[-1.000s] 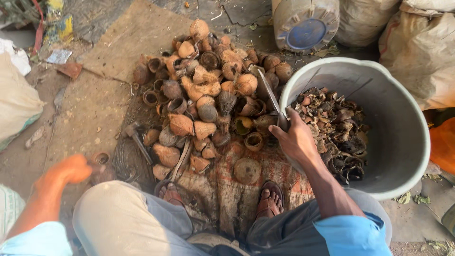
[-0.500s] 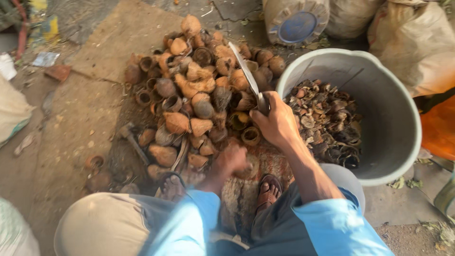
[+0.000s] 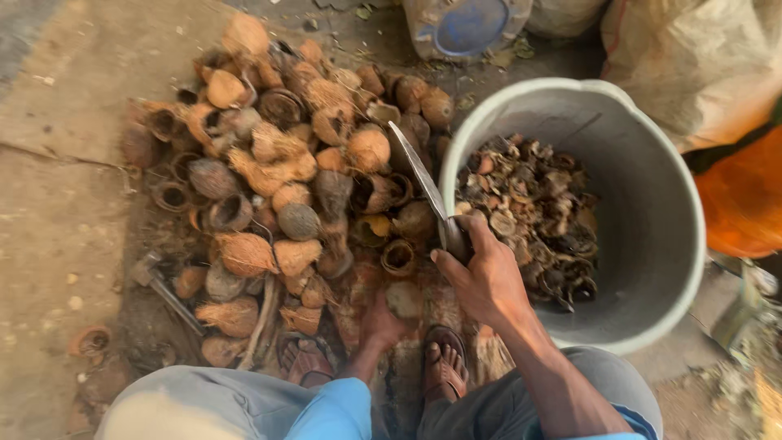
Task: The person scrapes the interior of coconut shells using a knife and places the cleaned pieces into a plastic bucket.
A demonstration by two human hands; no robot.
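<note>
My right hand [image 3: 481, 273] grips the handle of a long metal blade [image 3: 417, 169] that points up and left over a heap of brown coconut shells [image 3: 285, 171]. My left hand [image 3: 383, 322] reaches down between my knees and rests on a small round shell piece [image 3: 405, 299] on the ground just in front of my sandalled feet [image 3: 444, 363]. The blade is raised above that piece, apart from it.
A large grey plastic tub [image 3: 652, 163] holding broken shell bits [image 3: 538, 212] stands at the right. Sacks [image 3: 692, 57] and a blue-lidded container [image 3: 468, 24] lie behind it. A hammer [image 3: 167, 293] lies at the pile's left edge on the concrete floor.
My left hand has come in from the far left to the shell piece in front of my feet. The right hand stays up with the blade.
</note>
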